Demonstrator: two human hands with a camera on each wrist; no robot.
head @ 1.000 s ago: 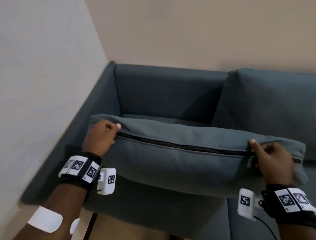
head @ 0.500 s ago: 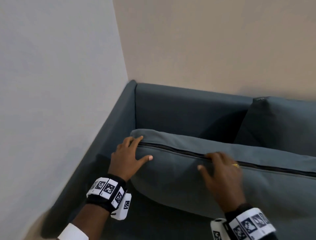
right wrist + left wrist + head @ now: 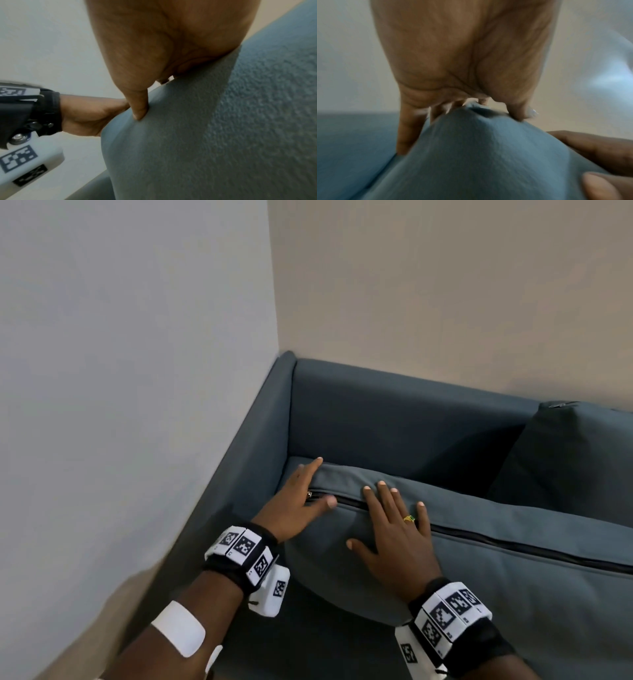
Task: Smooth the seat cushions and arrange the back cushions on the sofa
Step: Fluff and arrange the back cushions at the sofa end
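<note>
A long blue-grey back cushion (image 3: 496, 570) with a black zipper (image 3: 513, 546) along its top edge stands on the sofa seat, leaning towards me. My left hand (image 3: 298, 501) lies flat over its left end by the zipper pull, fingers straight. My right hand (image 3: 394, 529) presses flat on the cushion's front just right of it, fingers spread. In the left wrist view the left hand (image 3: 462, 67) sits on the cushion corner (image 3: 479, 148). In the right wrist view the thumb of the right hand (image 3: 163, 54) digs into the fabric (image 3: 205, 135).
The sofa's backrest (image 3: 411, 412) and left armrest (image 3: 253, 446) meet in the room corner. A second back cushion (image 3: 575, 460) leans upright at the right. Walls close in at the left and behind.
Both hands have let go of the cushion's ends and shifted to its left end, lying flat on it. The cushion has moved back towards the sofa corner.
</note>
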